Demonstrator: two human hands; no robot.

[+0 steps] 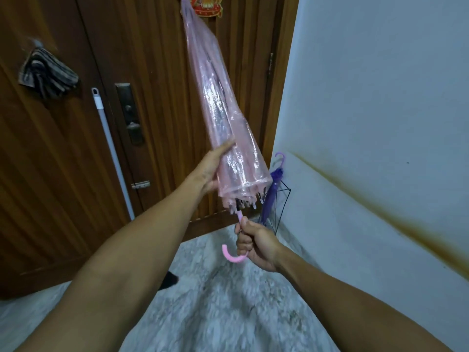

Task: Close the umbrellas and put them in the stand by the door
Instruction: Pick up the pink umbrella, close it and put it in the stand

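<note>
A clear pink umbrella point(223, 118) is folded shut and held up with its tip toward the top of the door. My right hand point(256, 243) grips its pink hooked handle just below the ribs. My left hand point(210, 171) wraps around the lower part of the folded canopy. A black wire stand point(283, 207) sits in the corner between door and wall. A purple umbrella point(272, 193) stands shut inside it, handle up.
A brown wooden door point(157, 97) with a lock plate fills the back. A white mop pole point(114, 153) leans on it, and a striped cloth point(48, 74) hangs at the left. The white wall point(380, 110) on the right bears a brown stain. The floor is grey marble.
</note>
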